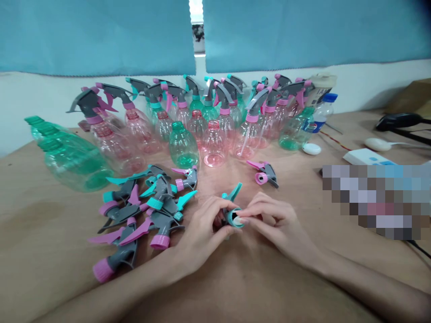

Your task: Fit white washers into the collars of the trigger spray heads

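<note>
"Where is the spray head (232, 218) that they are handling?"

"It is sitting in the left hand (208, 220), a little below the centre of the frame; the left fingers are wrapping around it, and its turquoise collar is facing the right hand (279, 220); that hand is making a narrow pinch at the mouth of the collar, seemingly on a small whitish piece (238, 221); what this piece is, I cannot tell."

"And how far along is the work, in your judgement?"

"Past the half, I would judge; across the upper middle, many headed bottles (249, 137) are standing; the bare bottles and the loose heads are remaining, and the held one is not yet sitting on any bottle."

"Are you counting them?"

"Yes, carefully; six bottles are clearly lacking heads: two green bottles (74, 161) at the left, one green bottle (183, 146) in the middle, and three pink bottles (213, 150) near it; one loose head (268, 174) is lying right of centre; in the loose pile (160, 195) at lower left, at least four pink collars and two turquoise ones are showing, but the heads are overlapping; the headed bottles are hiding one another, so I am saying only more than ten; one drink bottle (321, 114) is standing at upper right."
</note>
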Demonstrator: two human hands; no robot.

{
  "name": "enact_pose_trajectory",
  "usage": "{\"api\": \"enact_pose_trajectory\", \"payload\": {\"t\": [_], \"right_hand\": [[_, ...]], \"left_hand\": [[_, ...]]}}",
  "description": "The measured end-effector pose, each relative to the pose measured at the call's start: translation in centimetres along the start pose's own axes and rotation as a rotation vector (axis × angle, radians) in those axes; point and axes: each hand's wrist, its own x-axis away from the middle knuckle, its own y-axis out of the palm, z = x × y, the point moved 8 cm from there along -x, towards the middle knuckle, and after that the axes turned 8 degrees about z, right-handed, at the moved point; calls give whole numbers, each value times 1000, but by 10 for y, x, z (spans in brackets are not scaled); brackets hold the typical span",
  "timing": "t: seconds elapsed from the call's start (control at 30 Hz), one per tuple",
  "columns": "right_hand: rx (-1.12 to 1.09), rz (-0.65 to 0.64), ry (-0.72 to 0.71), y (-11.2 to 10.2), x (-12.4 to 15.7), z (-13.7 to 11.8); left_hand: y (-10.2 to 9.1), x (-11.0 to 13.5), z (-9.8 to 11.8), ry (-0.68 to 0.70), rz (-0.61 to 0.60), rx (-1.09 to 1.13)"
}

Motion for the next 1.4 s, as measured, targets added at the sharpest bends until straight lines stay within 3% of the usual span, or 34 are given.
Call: {"api": "enact_pose_trajectory", "payload": {"t": [0.3,0.5,0.73,1.17,1.4], "right_hand": [[217,47,-220,-3,0,-20],[270,118,-214,-20,-8,-18],[388,23,-444,-10,-4,-33],[505,-7,-521,-4,-1,-38],[459,-6,-454,-7,-3,-31]], "left_hand": [[0,-1,1,10,-20,24],[0,0,3,51,-16,13],[-3,0,5,78,32,-5],[-4,2,8,140,44,-65],[-2,3,12,173,16,-89]]}}
